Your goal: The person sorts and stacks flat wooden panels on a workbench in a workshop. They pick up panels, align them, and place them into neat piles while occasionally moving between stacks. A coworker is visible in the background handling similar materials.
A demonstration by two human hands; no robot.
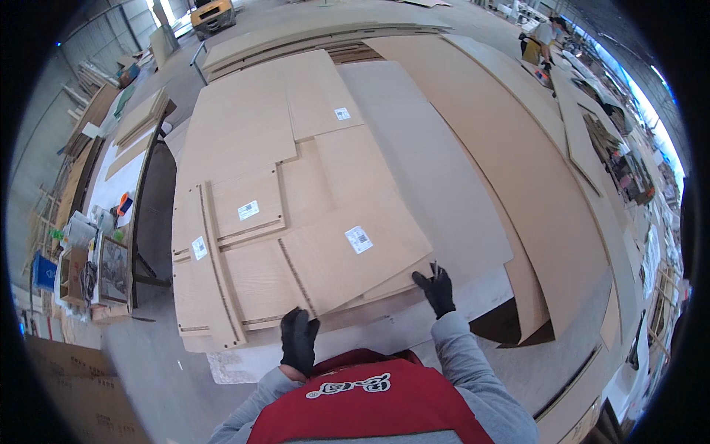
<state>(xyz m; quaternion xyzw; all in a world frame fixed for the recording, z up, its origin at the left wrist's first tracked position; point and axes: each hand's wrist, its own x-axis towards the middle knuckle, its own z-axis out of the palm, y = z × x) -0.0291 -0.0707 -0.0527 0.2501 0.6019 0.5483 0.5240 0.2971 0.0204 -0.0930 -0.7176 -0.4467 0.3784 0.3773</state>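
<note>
Several light wood-grain furniture panels [333, 183] lie stacked and overlapping before me, some bearing white printed labels. My left hand [299, 338], in a black glove, touches or nearly touches the near edge of a grooved panel [277, 266]; its grip is unclear. My right hand [435, 289], also gloved in black, is at the near right corner of the labelled panel [383, 222], with a slim pen-like object [435, 268] between its fingers. At the left of the stack runs a narrow panel [219, 277] with a long groove. Grey sheets [444, 166] lie beneath and to the right.
Long brown sheets [516, 166] extend on the right. A side table [130, 194] at left holds panels, an orange tape dispenser [124, 204] and containers. Flattened cardboard [83, 388] stands at lower left. A person [546, 39] is far off at upper right; a yellow vehicle [212, 15] stands at the back.
</note>
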